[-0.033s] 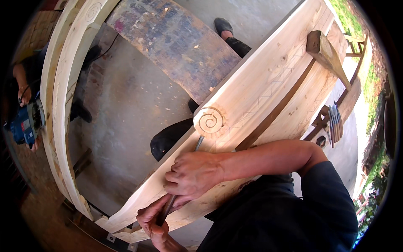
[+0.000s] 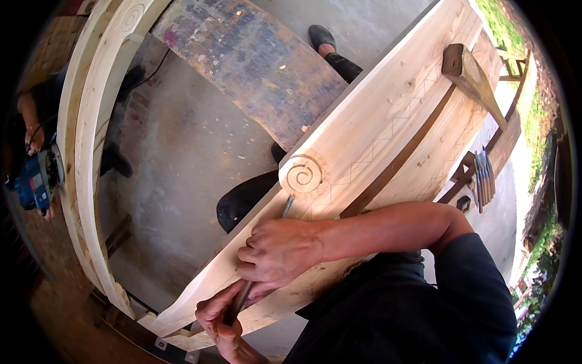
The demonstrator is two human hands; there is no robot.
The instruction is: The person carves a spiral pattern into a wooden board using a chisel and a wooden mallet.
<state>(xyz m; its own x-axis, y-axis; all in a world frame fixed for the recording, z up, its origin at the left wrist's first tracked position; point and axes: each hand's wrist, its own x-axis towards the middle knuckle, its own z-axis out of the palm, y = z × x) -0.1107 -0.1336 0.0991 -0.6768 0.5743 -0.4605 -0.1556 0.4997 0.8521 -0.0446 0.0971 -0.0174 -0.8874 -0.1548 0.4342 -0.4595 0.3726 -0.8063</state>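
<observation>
My right hand (image 2: 280, 253) is closed around the metal shaft of a carving chisel (image 2: 287, 206), its knuckles up and its wrist over the pale wooden beam (image 2: 370, 142). Lower down, my left hand (image 2: 221, 321) grips the brown handle end of the same chisel, thumb and fingers pressed around it. The chisel lies at a low slant, and its tip meets the wood at the lower edge of a carved spiral (image 2: 305, 174). Small cut marks ring that spiral. Pencilled zigzag lines run along the beam beyond it.
A wooden mallet (image 2: 473, 82) rests on the beam's far right part. Several more chisels (image 2: 483, 182) lie beside the beam at right. A stained plank (image 2: 248, 57) stands beyond. At far left, another person's hands hold a blue power tool (image 2: 35, 182) by curved beams (image 2: 91, 145).
My left hand has shifted very slightly left with the chisel's handle end. The right hand and the chisel tip look the same. The other person's power tool has moved a little.
</observation>
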